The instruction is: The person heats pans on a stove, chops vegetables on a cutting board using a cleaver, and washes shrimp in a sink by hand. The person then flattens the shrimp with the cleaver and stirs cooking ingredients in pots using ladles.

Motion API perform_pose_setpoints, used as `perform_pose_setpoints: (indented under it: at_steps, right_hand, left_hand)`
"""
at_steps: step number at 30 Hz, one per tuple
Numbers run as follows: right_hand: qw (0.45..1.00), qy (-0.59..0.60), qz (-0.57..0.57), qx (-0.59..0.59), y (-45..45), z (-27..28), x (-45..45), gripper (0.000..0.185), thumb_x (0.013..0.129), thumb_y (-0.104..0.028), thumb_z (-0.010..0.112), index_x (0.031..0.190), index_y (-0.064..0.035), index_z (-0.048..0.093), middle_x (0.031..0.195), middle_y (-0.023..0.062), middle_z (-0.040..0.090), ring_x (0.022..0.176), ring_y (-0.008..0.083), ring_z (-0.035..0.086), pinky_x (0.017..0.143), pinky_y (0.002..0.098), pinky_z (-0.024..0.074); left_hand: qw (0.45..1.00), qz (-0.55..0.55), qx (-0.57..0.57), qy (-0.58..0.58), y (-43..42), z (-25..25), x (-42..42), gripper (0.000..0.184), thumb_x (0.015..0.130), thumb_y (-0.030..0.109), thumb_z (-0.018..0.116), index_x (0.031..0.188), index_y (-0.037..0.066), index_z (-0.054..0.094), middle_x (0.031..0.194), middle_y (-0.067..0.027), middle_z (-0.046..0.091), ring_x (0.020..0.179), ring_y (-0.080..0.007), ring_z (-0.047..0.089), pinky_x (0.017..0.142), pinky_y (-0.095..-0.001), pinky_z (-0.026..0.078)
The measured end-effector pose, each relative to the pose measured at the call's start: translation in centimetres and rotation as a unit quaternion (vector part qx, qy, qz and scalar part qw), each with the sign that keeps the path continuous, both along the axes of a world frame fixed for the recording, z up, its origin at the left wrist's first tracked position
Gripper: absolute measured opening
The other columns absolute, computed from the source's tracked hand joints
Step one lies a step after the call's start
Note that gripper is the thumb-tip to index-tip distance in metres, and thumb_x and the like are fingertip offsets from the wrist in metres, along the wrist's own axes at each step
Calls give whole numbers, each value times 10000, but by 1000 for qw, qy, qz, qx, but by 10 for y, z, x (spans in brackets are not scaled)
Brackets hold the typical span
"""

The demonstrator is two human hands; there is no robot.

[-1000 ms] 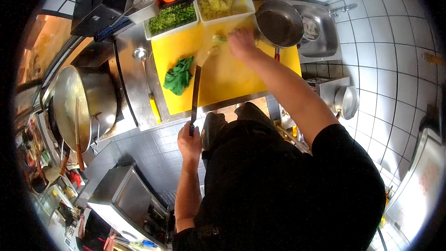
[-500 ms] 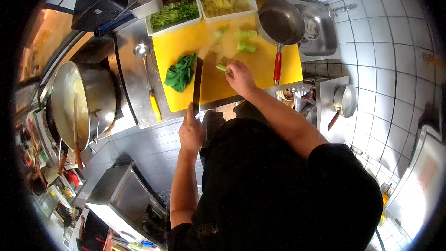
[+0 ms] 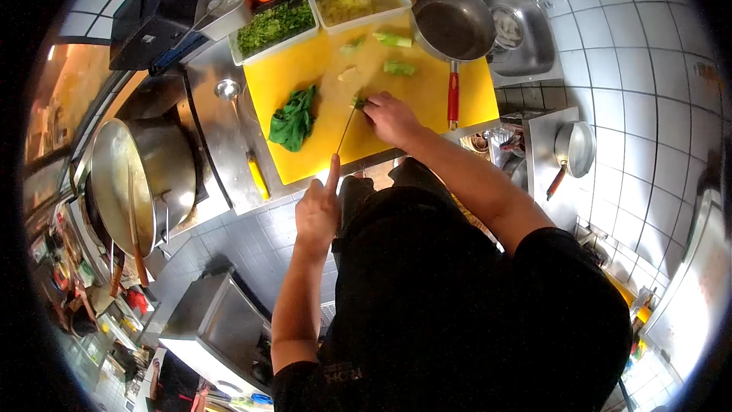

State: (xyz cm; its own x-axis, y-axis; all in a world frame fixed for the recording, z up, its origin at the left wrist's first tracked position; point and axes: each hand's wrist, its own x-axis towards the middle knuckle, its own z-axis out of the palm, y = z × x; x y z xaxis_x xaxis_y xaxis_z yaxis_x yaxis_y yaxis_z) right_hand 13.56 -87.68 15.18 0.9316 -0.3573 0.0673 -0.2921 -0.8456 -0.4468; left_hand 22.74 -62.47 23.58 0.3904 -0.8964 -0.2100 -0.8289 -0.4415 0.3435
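Note:
My left hand [image 3: 316, 210] is closed around the handle of a knife [image 3: 348, 131], index finger stretched along its top. The narrow blade slants up and right, its tip beside a small green vegetable stalk [image 3: 357, 99]. My right hand [image 3: 393, 118] pinches that stalk against the yellow cutting board [image 3: 335, 69]; its fingers partly hide it. Whether the blade touches the stalk I cannot tell. A bunch of dark green leaves [image 3: 293, 118] lies left of the knife. Beyond my right hand are pale green stalk pieces [image 3: 399, 68].
At the board's far edge stand a tub of chopped greens [image 3: 274, 29] and a tub of yellowish pieces [image 3: 354, 4]. A frying pan [image 3: 455, 23] covers its right corner, near the sink [image 3: 537, 42]. Leftward are a ladle [image 3: 242, 122] and large pot [image 3: 164, 168]. Someone's arm [image 3: 155, 378] shows lower left.
The knife has swung right from beside the leaves to the stalk, its blade now seen nearly edge-on. My right hand has drawn slightly left with the stalk. The whole view has shifted a little.

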Motion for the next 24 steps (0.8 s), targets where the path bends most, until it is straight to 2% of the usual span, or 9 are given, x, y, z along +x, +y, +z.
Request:
perform_pose_setpoints:
  at_steps: [3, 6, 9, 12, 15, 18, 21, 24]
  right_hand:
    - [999, 30, 15, 13, -2, 4, 1, 207, 776, -97, 652, 974, -47, 685, 1095, 137, 642, 1071, 363, 599, 913, 464, 530]
    - [999, 31, 27, 10, -6, -3, 1, 229, 777, -103, 653, 997, -55, 698, 1106, 132, 646, 1082, 355, 601, 911, 458, 536]
    - [996, 67, 40, -35, -6, 2, 2, 198, 747, -105, 706, 941, -69, 697, 1042, 102, 649, 1026, 327, 615, 860, 432, 544]
    - [999, -7, 37, -37, -6, -1, 1, 186, 759, -122, 705, 936, -66, 698, 1043, 111, 654, 1015, 337, 619, 866, 434, 542]
    - [997, 45, 51, -44, -8, -12, 0, 159, 779, -131, 689, 923, -65, 698, 1030, 115, 659, 1008, 341, 622, 867, 435, 542]
    - [998, 30, 47, -19, -7, -3, -1, 219, 789, -140, 654, 977, -33, 684, 1050, 161, 663, 1051, 352, 625, 911, 458, 531]
    - [998, 52, 40, 9, -10, -12, -2, 229, 782, -129, 657, 989, -33, 678, 1066, 163, 653, 1060, 363, 614, 913, 467, 523]
    - [998, -31, 40, -38, -7, -13, -3, 137, 779, -108, 674, 906, -58, 666, 973, 129, 627, 966, 353, 612, 838, 450, 532]
  left_hand:
    - [999, -8, 36, -3, -1, 1, 1, 834, 838, -10, 581, 1583, 224, 289, 793, -143, 563, 645, -315, 626, 562, -435, 549]
    - [999, -4, 37, -7, -15, -13, 0, 807, 853, -16, 539, 1582, 234, 300, 790, -146, 568, 650, -326, 630, 579, -453, 551]
    - [1000, -1, -1, -30, -30, -34, 3, 803, 857, -19, 529, 1584, 230, 297, 766, -145, 572, 629, -326, 629, 572, -458, 549]
    - [1000, 8, -13, -11, -27, -28, 4, 803, 856, -10, 540, 1583, 231, 300, 741, -135, 560, 617, -320, 628, 565, -453, 550]
    - [1000, -12, 9, -9, -15, -6, 0, 812, 855, 2, 553, 1587, 232, 288, 747, -129, 561, 621, -313, 631, 565, -448, 552]
    - [994, -30, 103, -5, -18, -13, -2, 828, 895, 140, 641, 1602, 230, 219, 797, -160, 590, 678, -321, 660, 589, -437, 567]
    - [997, -29, 66, -31, -32, -35, -6, 839, 885, 111, 632, 1604, 228, 214, 807, -172, 593, 686, -328, 663, 597, -444, 565]
    - [999, -17, 44, -13, -42, -43, -3, 850, 872, 95, 625, 1604, 226, 213, 814, -176, 600, 687, -344, 663, 612, -458, 562]
